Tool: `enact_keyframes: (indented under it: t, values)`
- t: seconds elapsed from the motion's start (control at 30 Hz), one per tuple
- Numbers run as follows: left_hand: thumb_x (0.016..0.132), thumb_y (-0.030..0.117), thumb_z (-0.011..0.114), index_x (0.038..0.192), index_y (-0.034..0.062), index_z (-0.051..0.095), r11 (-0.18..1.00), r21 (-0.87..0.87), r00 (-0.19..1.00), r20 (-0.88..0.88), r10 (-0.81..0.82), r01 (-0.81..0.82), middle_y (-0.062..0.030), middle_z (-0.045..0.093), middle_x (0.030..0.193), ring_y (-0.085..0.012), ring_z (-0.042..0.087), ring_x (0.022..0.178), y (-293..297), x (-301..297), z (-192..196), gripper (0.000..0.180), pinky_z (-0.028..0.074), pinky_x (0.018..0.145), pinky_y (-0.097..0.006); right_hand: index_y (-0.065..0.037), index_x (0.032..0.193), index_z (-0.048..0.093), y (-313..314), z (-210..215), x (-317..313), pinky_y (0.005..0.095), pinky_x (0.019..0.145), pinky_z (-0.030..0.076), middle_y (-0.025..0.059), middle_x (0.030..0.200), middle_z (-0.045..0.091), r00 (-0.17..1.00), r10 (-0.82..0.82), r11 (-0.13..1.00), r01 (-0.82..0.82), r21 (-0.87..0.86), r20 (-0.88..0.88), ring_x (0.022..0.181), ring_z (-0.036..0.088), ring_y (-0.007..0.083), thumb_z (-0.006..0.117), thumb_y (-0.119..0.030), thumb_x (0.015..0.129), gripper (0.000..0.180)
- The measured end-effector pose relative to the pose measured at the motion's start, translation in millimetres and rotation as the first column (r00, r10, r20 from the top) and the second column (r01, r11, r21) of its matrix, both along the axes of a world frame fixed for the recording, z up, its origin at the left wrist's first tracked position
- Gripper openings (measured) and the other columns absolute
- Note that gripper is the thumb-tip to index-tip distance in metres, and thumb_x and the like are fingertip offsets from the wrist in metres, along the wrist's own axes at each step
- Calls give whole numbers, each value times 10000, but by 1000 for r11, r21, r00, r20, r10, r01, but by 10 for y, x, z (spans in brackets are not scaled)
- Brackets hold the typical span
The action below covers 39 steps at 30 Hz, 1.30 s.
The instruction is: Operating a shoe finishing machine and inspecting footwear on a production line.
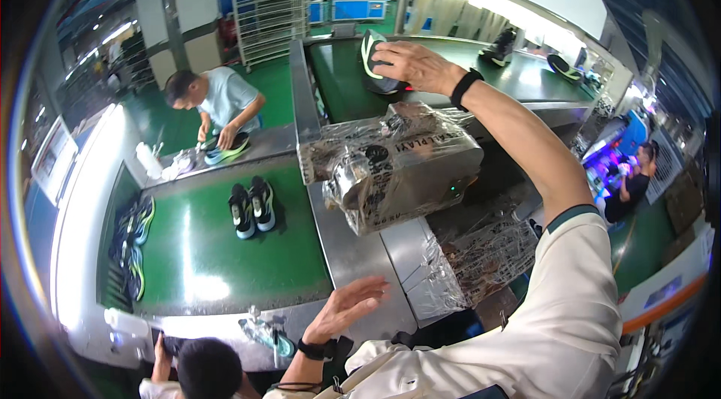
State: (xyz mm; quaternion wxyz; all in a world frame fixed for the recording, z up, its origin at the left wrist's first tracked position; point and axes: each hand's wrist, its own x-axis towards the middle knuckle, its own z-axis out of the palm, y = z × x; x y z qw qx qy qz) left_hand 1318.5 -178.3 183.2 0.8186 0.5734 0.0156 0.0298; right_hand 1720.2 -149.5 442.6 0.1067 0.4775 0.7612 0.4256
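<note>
My right hand [417, 64] reaches far forward over the upper green conveyor belt [345, 91] and grips a black shoe with a pale green trim [375, 61], which stands tilted on its side. A black band is on that wrist. My left hand [345, 309] is low and near me, palm down and fingers spread, hovering over the steel edge [353, 256] between the two belts and holding nothing. Between my hands sits a grey box-shaped machine wrapped in clear plastic [398, 162].
A pair of dark shoes [251, 207] stands on the left green belt [203, 249]; more shoes [135, 249] lie at its left edge. A person [214, 102] bends over a shoe at the far side, another head [206, 369] is below. Shoes [499, 46] sit farther along the upper belt.
</note>
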Motion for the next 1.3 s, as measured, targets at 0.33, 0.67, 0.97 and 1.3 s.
enact_keyframes:
  t: [0.33, 0.67, 0.97, 1.3]
  values:
    - [924, 363, 644, 1413, -50, 388, 957, -147, 964, 134, -230, 249, -228, 480, 1399, -326, 517, 1253, 323, 344, 123, 690, 444, 1021, -469, -14, 1016, 681, -1307, 1326, -234, 313, 674, 520, 63, 796, 713, 795, 125, 707, 348, 616, -593, 707, 657, 179, 767, -330, 745, 425]
    - [860, 625, 515, 1455, 14, 306, 343, -344, 472, 438, -765, 874, -242, 340, 1478, -410, 412, 1296, -1675, 1638, 851, 878, 340, 1075, -527, -14, 826, 713, -3861, 891, -2457, 293, 613, 490, 75, 699, 673, 374, 490, 587, 526, 615, -787, 656, 647, 180, 798, -300, 689, 328]
    - [958, 353, 527, 1312, -22, 478, 163, -495, 209, 39, -977, 854, -178, 616, 1170, -288, 623, 1060, -4011, 190, 673, 518, 505, 939, -426, -30, 1242, 566, -6175, -1147, -5256, 320, 883, 511, 130, 1261, 583, 305, 407, -252, 944, 216, -861, 1044, 610, 218, 606, -358, 931, 453]
    - [919, 264, 660, 1378, -2, 456, -3, 281, 3, -20, -1000, 960, -91, 631, 1171, -151, 608, 1024, -6237, -1323, 733, 569, 489, 891, -280, -12, 1188, 612, -6950, -2227, -7124, 237, 783, 483, 46, 977, 631, 644, 508, -818, 569, -85, -572, 851, 582, 102, 747, -109, 704, 512]
